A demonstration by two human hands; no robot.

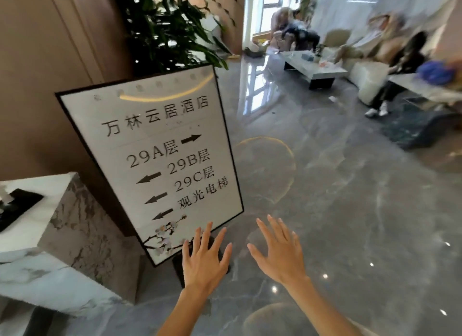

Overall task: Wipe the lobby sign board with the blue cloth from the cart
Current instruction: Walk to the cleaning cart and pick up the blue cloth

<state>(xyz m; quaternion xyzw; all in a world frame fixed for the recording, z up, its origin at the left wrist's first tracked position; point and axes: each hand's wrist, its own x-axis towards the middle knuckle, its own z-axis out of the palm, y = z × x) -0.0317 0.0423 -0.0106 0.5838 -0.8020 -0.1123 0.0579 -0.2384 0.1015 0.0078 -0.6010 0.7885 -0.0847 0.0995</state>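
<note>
Fetching cloth judged first step: left hand (203, 258) and right hand (280, 254) held out spread, nothing grasped, below lobby sign board (152, 158). Blue cloth, cart not seen; cloth best gathered flat before board is wiped.

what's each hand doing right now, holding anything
Left hand: open, fingers spread, holding nothing.
Right hand: open, fingers spread, holding nothing.

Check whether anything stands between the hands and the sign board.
Nothing visible does. The left hand and right hand are spread and hold nothing, just in front of the sign board, low near its bottom edge. No blue cloth is in view.
</note>
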